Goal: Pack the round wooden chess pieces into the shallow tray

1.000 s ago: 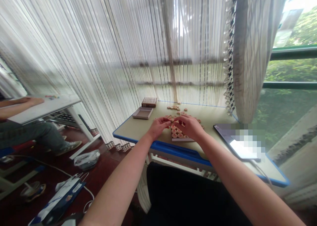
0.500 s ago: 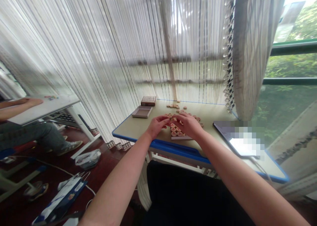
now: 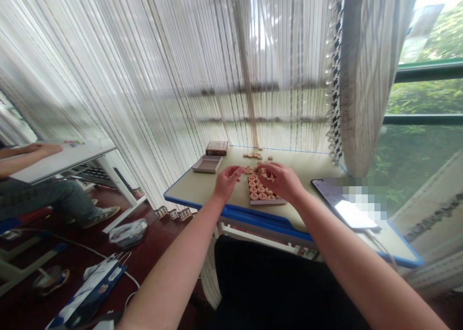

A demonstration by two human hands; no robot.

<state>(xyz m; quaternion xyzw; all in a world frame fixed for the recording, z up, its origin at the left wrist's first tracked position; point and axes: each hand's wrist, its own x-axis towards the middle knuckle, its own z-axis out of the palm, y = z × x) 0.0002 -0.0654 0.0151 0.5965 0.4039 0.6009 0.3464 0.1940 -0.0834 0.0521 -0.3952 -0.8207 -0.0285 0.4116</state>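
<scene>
A shallow box filled with rows of round wooden Chinese chess pieces sits near the front of the desk. Left of the box's far corner is my left hand, thumb and fingers pinched together. Whatever it may hold is too small to make out. My right hand is curled over the box's right side, its fingertips closed about a Chinese chess piece with a dark mark. More loose Chinese chess pieces lie behind the box, some partly covered by my right hand.
On the desk, an open box lid lies at the left with a closed box behind it. A tablet-like device with a cable lies at the right. At the far left, another person's hand rests on a white table.
My hands have moved apart: the left slightly left, the right to the right. More of the pieces in the box now shows, and a dark-marked piece is visible at the right fingertips.
</scene>
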